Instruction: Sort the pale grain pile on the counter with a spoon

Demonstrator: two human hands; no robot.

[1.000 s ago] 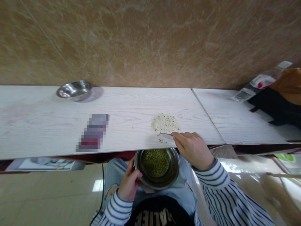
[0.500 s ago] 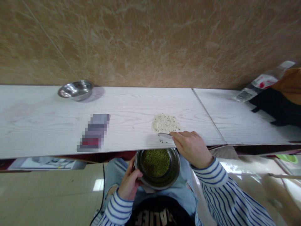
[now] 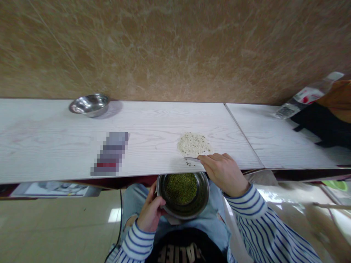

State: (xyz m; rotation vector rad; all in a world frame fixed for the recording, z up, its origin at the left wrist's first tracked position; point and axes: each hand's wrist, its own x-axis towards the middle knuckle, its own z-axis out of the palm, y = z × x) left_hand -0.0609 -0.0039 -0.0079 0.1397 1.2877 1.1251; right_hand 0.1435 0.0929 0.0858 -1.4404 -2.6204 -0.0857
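My left hand [image 3: 150, 212] grips the rim of a steel bowl [image 3: 203, 204], fingers outside and thumb over the edge. Green beans [image 3: 181, 188], like mung beans, lie inside; the bowl sits over my lap, just below the table's front edge. Closed around a thin metal utensil [image 3: 191, 159], my right hand [image 3: 223, 173] rests at that edge. Only a narrow shiny strip of the utensil shows, so I cannot tell whether it is a knife or a spoon. Just beyond it is a pile of rice [image 3: 192, 143] with green beans mixed in. Several loose beans [image 3: 189, 163] lie on the near side.
A second steel bowl [image 3: 90, 106] stands at the back left of the white table [image 3: 150, 124]. Nearer is a blurred-out flat object [image 3: 111, 153]. At the right lie a plastic bottle [image 3: 300, 98] and a dark and brown cloth item [image 3: 326, 122]. A wall [image 3: 175, 51] rises behind.
The utensil's tip has come slightly toward the table's front edge, nearer the loose beans. Both hands keep almost the same place and hold.
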